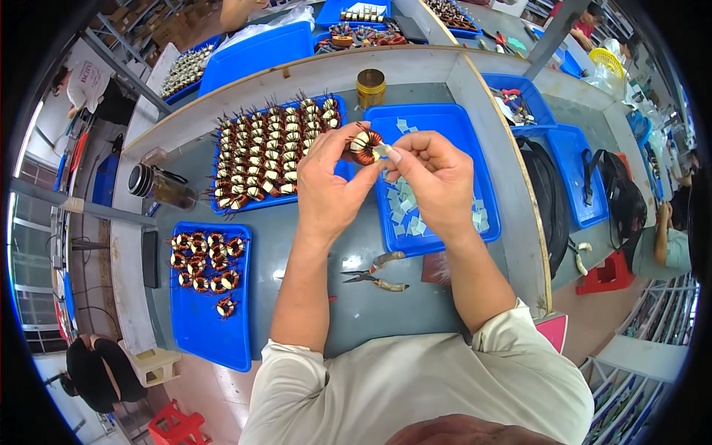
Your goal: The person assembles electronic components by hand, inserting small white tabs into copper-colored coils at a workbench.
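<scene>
My left hand (323,189) grips a copper-wound toroidal coil (360,148) by its edge, with thumb below and fingers above. My right hand (439,174) pinches a small pale insulating piece (382,150) between thumb and fingertips, at the coil's middle opening. Whether the piece sits inside the opening, I cannot tell. Both hands are over the near left edge of a blue tray (445,119), where many loose pale squares (406,204) lie scattered. Below the hands, pliers (371,277) with worn, wrapped handles rest on the grey bench.
Behind my left hand, a blue tray (343,110) holds rows of coils. A second blue tray (211,334) at front left carries several more. A yellowish tin (371,89) stands at the back, a flask (162,185) lies at left. Wooden partitions (512,170) border the bench.
</scene>
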A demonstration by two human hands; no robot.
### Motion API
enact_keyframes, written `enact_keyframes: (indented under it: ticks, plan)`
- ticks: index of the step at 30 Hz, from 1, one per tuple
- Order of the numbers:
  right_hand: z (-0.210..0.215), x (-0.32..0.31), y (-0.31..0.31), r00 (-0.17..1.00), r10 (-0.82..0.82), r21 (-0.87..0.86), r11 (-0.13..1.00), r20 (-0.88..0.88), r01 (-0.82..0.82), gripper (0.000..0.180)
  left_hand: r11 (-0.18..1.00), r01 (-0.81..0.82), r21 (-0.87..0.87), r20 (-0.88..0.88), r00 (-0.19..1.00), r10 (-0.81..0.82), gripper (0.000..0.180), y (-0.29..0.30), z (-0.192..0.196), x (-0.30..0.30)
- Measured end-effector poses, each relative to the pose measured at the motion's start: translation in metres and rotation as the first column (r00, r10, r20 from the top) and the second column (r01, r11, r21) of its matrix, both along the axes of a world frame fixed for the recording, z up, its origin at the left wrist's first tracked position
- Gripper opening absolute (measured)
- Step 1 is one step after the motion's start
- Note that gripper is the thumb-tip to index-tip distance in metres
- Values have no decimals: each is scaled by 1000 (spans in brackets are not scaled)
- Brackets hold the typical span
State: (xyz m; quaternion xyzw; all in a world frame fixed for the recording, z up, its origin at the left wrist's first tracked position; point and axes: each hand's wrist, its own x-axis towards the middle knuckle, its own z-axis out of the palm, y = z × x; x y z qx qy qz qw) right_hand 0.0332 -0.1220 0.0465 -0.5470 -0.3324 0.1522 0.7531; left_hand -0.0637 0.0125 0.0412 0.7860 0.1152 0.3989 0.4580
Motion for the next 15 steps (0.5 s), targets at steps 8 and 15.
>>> enact_keyframes:
  ticks: [8, 15]
  plan:
    - [-1, 2, -1, 888, -116, -128, 973, 444, 191, 7, 999, -26, 28, -19, 999, 26, 47, 2, -4, 0]
    - [3, -1, -4, 915, -175, -100, 969, 364, 225, 6, 997, 15, -73, -61, 998, -19, 47, 0, -2, -2]
